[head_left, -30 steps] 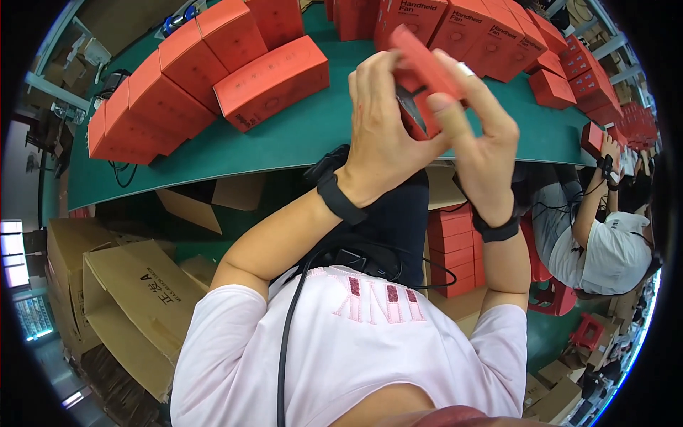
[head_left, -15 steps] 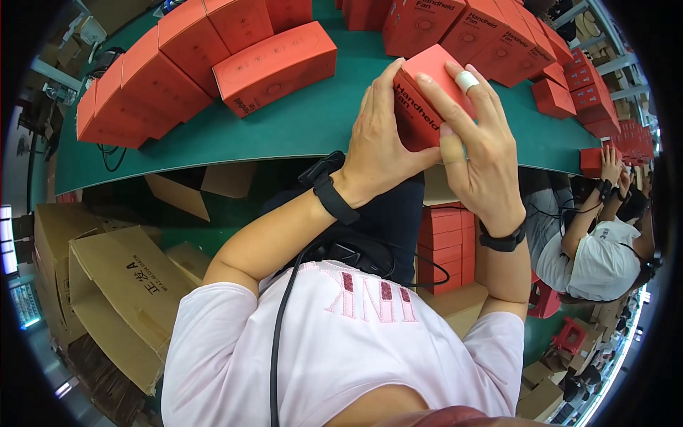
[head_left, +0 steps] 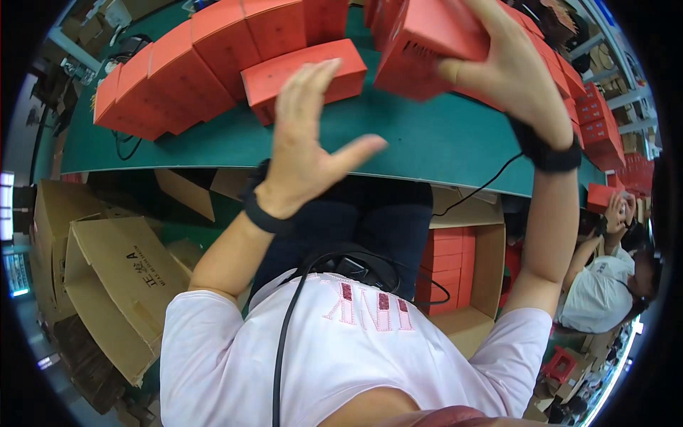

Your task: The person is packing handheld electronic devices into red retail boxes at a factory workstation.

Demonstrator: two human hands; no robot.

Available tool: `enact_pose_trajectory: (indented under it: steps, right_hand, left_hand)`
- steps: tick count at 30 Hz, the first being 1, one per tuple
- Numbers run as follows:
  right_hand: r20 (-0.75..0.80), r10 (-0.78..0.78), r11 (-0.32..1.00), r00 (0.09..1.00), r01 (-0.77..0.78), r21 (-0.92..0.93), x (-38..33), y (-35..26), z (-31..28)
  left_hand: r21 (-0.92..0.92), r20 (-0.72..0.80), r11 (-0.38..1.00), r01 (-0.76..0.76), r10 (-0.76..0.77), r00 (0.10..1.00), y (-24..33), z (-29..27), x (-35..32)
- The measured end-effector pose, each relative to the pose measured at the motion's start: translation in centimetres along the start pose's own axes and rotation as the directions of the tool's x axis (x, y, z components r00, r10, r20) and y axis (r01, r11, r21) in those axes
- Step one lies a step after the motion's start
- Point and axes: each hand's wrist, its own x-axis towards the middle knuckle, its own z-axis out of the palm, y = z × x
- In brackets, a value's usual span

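Observation:
My right hand [head_left: 524, 71] grips a red cardboard box [head_left: 409, 67] by its side, holding it tilted over the far middle of the green table [head_left: 420, 149]. Motion smears the hand and the box slightly. My left hand [head_left: 302, 146] is raised, its fingers stretched out and the thumb spread, with nothing in it. Behind its fingertips a single red box [head_left: 348, 71] lies on its side on the table; the fingers cover part of it, and whether they touch it I cannot tell.
Upright red boxes [head_left: 220, 60] stand in a curved row at the far left; stacked ones [head_left: 597, 117] are at the right. Below the table are a carton [head_left: 491, 263] holding red boxes [head_left: 448, 274] and a brown carton [head_left: 117, 292]. Another person [head_left: 605, 292] works at the right.
Both hands held the red box together. My left hand has let go and moved left; my right hand has carried the box up and away, toward the far boxes.

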Motion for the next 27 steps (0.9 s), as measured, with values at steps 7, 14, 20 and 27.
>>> enact_pose_trajectory:
  steps: [7,14,20,27]
  right_hand:
    - [0.052,0.087,0.823,0.995,-0.042,-0.566,3.0,5.1,5.1]
    - [-0.065,0.357,0.929,0.932,-0.347,0.130,-0.1,1.0,14.9]
    - [0.238,0.584,0.602,0.776,-0.611,0.515,-1.9,3.2,20.4]
    - [0.384,0.652,-0.201,0.654,-0.339,0.919,-7.6,-1.6,16.4]
  left_hand:
    - [0.181,-0.042,0.954,0.239,-0.236,0.971,-5.8,-5.8,-3.1]
    - [-0.127,0.009,0.838,0.530,-0.533,0.846,-8.4,-4.5,-4.8]
    - [-0.390,0.154,0.735,0.555,-0.543,0.826,-9.3,-2.0,-4.0]
    - [-0.089,-0.083,0.957,-0.277,0.270,0.959,-0.7,-2.4,-0.5]
